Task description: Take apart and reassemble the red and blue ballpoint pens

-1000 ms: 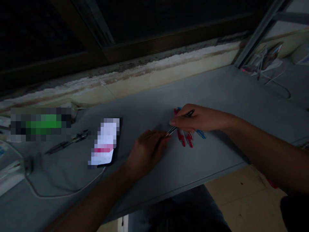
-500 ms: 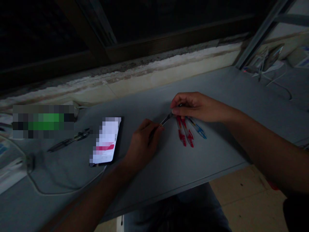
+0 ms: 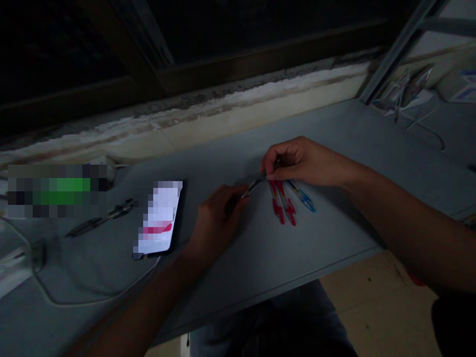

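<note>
A slim dark pen (image 3: 255, 187) spanned the gap between the hands, over the gray desk (image 3: 334, 134). The right hand (image 3: 301, 161) pinched one end; the left hand (image 3: 217, 223) curled around the other. Two red pens (image 3: 280, 203) and a blue pen (image 3: 305, 201) lay just beside the right hand.

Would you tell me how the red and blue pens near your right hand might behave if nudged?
The slim, round pens would probably roll on the smooth grey desk. Their plastic barrels look stiff and light. Lying bunched together, they may well shift as a group when one is pushed.
</note>
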`<state>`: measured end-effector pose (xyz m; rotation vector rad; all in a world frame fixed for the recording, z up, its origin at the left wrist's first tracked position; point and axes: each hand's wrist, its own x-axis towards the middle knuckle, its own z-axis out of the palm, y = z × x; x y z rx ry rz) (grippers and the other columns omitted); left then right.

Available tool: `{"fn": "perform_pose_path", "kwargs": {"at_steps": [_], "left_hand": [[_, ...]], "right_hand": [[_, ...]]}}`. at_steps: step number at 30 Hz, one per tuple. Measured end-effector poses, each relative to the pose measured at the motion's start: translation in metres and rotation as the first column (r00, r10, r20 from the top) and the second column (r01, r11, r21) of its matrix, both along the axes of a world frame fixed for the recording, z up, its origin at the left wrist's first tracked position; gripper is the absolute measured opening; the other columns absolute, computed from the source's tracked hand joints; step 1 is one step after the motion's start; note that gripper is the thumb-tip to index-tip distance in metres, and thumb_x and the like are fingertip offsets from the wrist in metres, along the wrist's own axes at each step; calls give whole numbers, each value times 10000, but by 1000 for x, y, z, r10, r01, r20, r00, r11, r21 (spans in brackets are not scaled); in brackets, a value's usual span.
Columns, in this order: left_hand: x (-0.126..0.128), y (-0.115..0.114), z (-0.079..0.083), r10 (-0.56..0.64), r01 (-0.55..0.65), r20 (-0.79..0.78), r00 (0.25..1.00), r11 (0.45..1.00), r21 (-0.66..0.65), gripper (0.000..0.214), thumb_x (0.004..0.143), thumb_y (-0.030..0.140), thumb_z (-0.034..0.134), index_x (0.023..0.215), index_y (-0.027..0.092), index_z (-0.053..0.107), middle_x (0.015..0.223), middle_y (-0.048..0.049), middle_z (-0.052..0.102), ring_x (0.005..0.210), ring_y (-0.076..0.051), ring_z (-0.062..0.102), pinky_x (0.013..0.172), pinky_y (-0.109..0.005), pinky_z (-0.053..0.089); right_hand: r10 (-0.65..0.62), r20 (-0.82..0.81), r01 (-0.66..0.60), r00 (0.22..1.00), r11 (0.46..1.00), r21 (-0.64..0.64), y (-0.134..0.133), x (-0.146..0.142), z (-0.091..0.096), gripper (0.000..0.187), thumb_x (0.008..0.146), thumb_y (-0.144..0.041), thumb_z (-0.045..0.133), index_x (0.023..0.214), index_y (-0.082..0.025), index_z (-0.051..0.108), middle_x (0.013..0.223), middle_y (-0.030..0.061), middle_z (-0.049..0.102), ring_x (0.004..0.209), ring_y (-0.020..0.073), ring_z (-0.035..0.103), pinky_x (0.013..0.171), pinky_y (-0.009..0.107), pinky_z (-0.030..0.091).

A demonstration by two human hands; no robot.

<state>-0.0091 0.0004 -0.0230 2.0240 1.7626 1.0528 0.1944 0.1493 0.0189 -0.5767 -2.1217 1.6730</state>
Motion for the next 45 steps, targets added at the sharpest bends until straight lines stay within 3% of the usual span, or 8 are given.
{"fn": "perform_pose_path", "kwargs": {"at_steps": [6,12,22,30,37,39,42,45], "left_hand": [[-1,0,0,-33,34,16,999,996,-88,180,995,300,606,1071,180,716,983,-61,759,835,-176,703,735,-289,537],[0,0,2,1,8,78,997,993,-117,210,987,355,610,1050,182,712,901,-42,758,756,-167,691,666,-273,517],[0,-1,3,16,5,109,994,982,-189,221,989,376,593,1010,180,693,817,1,707,675,-133,634,599,-244,446],[0,-2,5,5,17,112,994,981,-195,221,1006,375,567,1035,180,666,789,12,693,672,-127,635,600,-230,448],[1,-2,4,-14,37,118,993,981,-190,226,999,353,547,1084,175,657,743,17,672,654,-132,640,594,-222,466],[1,-2,4,-8,29,116,993,983,-184,219,989,348,561,1066,175,670,745,13,682,653,-135,646,598,-223,471],[2,-1,5,16,4,113,993,985,-174,217,986,341,577,1086,179,682,764,12,702,660,-133,661,606,-223,474],[1,0,5,64,-44,110,992,983,-176,219,992,339,577,1088,177,688,746,18,698,645,-129,659,592,-222,464]], "right_hand": [[-101,-151,77,983,984,-159,0,0,8,166,714,-56,727,786,-155,614,896,19,714,787,116,642,725,233,504],[-158,-214,120,964,976,-180,6,-1,4,230,727,-56,736,918,-149,650,963,19,720,796,102,621,737,226,507],[-297,-313,247,902,950,-192,12,-1,3,208,736,-126,763,920,-178,681,925,22,728,772,121,615,661,233,503],[-272,-317,242,909,961,-132,14,1,5,213,757,-148,760,942,-174,657,945,30,730,785,120,625,681,237,521],[-10,-148,3,989,999,-45,3,-5,-2,220,763,-224,811,923,-136,688,841,37,751,638,104,617,594,230,480],[-73,-59,76,996,996,40,-1,-5,0,238,804,-329,810,844,-130,686,683,13,700,581,105,601,558,225,445],[-186,93,164,978,964,209,-4,-2,5,443,920,-499,686,665,-143,622,492,-17,564,476,90,533,516,230,389],[-96,55,82,994,975,208,-1,1,8,335,930,-480,686,861,-152,664,613,-18,637,522,89,560,536,228,395]]}}
